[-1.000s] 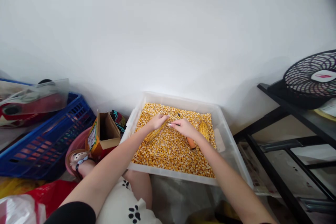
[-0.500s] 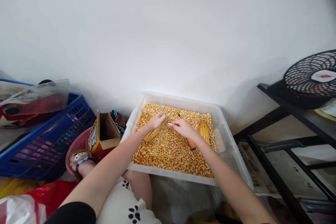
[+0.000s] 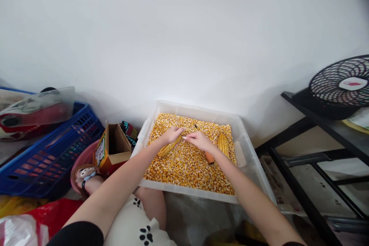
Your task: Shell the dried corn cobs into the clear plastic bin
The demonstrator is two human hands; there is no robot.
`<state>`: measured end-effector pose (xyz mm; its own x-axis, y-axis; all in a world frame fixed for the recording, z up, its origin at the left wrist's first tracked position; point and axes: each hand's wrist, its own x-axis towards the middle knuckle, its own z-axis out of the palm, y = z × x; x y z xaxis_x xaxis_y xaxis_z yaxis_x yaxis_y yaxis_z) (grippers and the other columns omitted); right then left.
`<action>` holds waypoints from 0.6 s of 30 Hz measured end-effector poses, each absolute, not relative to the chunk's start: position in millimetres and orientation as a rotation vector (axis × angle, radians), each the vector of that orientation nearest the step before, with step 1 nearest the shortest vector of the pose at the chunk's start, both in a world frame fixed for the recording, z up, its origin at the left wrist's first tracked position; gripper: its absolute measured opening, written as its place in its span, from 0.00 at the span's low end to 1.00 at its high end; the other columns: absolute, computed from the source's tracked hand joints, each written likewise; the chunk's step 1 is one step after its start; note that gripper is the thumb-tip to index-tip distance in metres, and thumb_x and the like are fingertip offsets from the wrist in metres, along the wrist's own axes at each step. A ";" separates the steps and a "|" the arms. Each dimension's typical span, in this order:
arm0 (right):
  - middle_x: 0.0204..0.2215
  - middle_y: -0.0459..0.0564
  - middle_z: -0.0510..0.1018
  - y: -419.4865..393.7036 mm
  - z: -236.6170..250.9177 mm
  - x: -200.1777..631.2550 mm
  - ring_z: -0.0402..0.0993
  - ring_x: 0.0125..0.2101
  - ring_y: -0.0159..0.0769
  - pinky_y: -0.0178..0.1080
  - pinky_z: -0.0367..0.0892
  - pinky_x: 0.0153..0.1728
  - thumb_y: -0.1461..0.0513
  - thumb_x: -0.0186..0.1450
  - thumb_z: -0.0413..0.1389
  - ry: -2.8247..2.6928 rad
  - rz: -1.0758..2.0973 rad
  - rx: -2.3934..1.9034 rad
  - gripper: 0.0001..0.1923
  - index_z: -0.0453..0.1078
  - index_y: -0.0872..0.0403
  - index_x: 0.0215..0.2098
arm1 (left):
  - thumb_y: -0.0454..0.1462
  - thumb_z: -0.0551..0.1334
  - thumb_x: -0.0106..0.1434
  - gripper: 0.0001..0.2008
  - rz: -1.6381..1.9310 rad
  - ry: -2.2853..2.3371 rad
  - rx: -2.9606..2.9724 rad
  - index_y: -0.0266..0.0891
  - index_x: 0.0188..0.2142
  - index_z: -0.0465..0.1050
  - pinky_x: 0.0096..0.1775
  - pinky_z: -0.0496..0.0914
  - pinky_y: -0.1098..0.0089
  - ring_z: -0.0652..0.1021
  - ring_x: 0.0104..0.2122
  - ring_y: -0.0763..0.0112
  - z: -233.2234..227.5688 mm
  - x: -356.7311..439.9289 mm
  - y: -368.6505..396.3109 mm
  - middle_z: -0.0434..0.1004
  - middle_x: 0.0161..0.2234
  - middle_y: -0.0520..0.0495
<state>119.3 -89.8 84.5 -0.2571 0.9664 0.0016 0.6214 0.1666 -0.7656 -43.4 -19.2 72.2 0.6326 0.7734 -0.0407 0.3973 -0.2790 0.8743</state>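
Note:
My left hand [image 3: 173, 134] is closed around the upper end of a yellow corn cob [image 3: 169, 148], whose lower end slants down to the left. Close beside it on the right, my right hand [image 3: 197, 139] has its thumb and fingers pinched together near the cob's tip. Whatever sits in that pinch is too small to make out. Below both hands, loose corn kernels [image 3: 184, 173] fill much of a translucent plastic bin [image 3: 248, 130]. A second corn cob [image 3: 223, 144] lies on the kernels to the right. An orange-handled tool [image 3: 209, 157] is partly hidden under my right wrist.
Left of the bin are an open cardboard box [image 3: 119, 157], a pink basin [image 3: 75, 165] and a blue crate [image 3: 52, 161]. To the right stands a black metal rack [image 3: 305, 117] with a black fan [image 3: 340, 80] on top. A white wall [image 3: 184, 38] rises behind.
My right hand has shifted slightly left, closer to the cob's tip. My left hand keeps its hold on the cob, which has barely moved.

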 end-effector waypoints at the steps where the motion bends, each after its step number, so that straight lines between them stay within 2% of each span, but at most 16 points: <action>1: 0.13 0.40 0.56 -90.1 86.9 122.0 0.49 0.19 0.26 0.31 0.47 0.21 0.51 0.59 0.47 -1.978 0.926 -1.495 0.21 0.68 0.57 0.20 | 0.52 0.47 0.56 0.24 0.494 0.921 1.946 0.36 0.20 0.65 0.23 0.56 0.73 0.65 0.19 0.72 72.0 -42.9 -19.2 0.62 0.15 0.52; 10: 0.13 0.40 0.53 -92.4 99.2 135.2 0.48 0.18 0.24 0.31 0.45 0.20 0.50 0.57 0.49 -2.187 1.033 -1.509 0.22 0.67 0.59 0.18 | 0.47 0.46 0.58 0.22 0.295 0.766 2.286 0.34 0.22 0.70 0.27 0.58 0.73 0.67 0.22 0.72 70.0 -35.7 -23.5 0.70 0.20 0.49; 13: 0.14 0.40 0.56 -92.5 102.3 136.9 0.49 0.18 0.25 0.31 0.46 0.20 0.51 0.57 0.50 -2.246 1.075 -1.506 0.20 0.70 0.59 0.22 | 0.45 0.47 0.58 0.21 0.222 0.720 2.341 0.34 0.23 0.71 0.26 0.58 0.74 0.67 0.21 0.73 71.7 -34.5 -26.5 0.69 0.20 0.49; 18: 0.14 0.41 0.58 -93.7 103.7 134.2 0.51 0.18 0.25 0.31 0.46 0.21 0.51 0.58 0.48 -2.220 0.950 -1.551 0.21 0.69 0.59 0.20 | 0.47 0.45 0.59 0.24 0.282 0.799 2.248 0.34 0.23 0.71 0.26 0.58 0.73 0.67 0.21 0.72 72.3 -36.2 -23.7 0.66 0.18 0.50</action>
